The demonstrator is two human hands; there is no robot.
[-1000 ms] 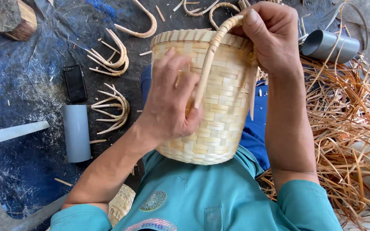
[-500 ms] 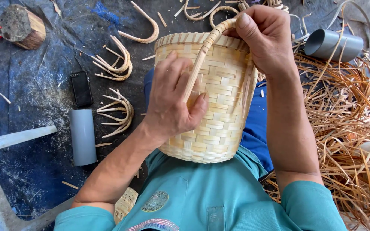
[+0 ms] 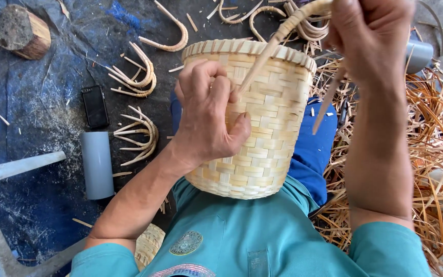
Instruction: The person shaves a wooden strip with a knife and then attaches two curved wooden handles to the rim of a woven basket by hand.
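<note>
Left hand (image 3: 208,115) pinching the handle strip (image 3: 262,59) against the woven basket (image 3: 267,133), right hand (image 3: 373,36) clenched on the handle's arch above the rim, bare tarp (image 3: 42,133) left, cane strips (image 3: 437,149) crowding right

The floor is covered with a dark blue sheet (image 3: 37,154), dusty and worn, with pale sawdust and small chips spread over it. At the top left stands a short wooden block (image 3: 22,31). A black phone (image 3: 95,105) lies flat on the sheet, and near it a grey pipe piece (image 3: 97,164) lies on its side. Several bundles of curved cane pieces (image 3: 138,77) rest between them, more at the top edge. At the lower left, a pale grey frame (image 3: 6,172) crosses the corner. On the right, a big heap of loose brown strips (image 3: 437,149) covers the ground, with another grey pipe (image 3: 419,54) beside it. The light is soft daylight.
</note>
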